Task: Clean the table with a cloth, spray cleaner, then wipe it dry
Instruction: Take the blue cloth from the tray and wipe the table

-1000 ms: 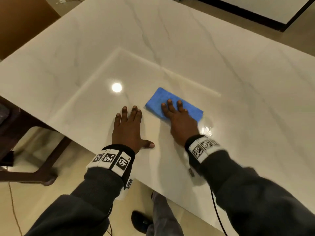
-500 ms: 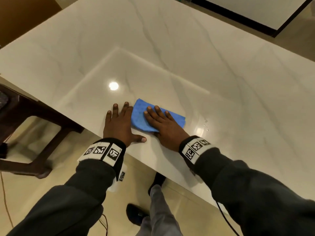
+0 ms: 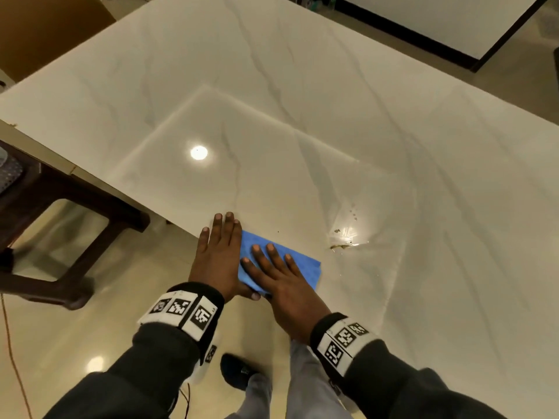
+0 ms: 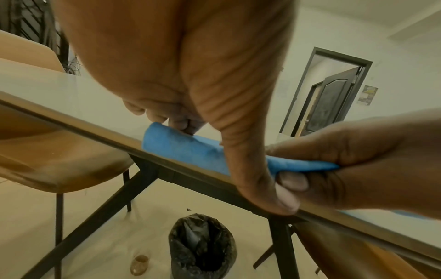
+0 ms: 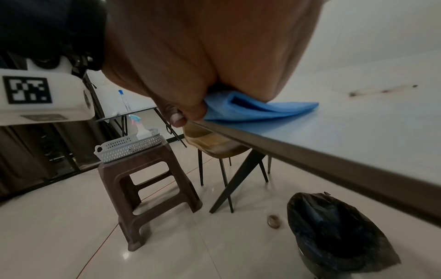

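Cloth [image 3: 279, 261], blue and folded, lies at the near edge of the table [image 3: 332, 116], low in the centre of the head view. My right hand [image 3: 281, 285] lies flat on top of it, fingers straight and spread — pressing, not gripping. My left hand [image 3: 219, 258] sits just beside it on the left, fingers straight and close together, its inner edge against the cloth and its thumb tucked at the table's lip. From the left wrist view the cloth [image 4: 188, 149] hangs a little over the edge, my thumb across it.

To the right of the cloth, near the middle of the head view, a small wet patch with brownish specks [image 3: 343, 237] glints on the marble top.

In the right wrist view, lower left, a brown stool [image 5: 145, 185] carries a pale perforated basket [image 5: 126, 146] with a spray bottle [image 5: 139, 126] standing in it — well apart from the table. At the lower right, a bin lined with a black bag [image 5: 334, 232] stands on the tiled floor under the table's edge, a tan chair [image 5: 212, 143] behind it.
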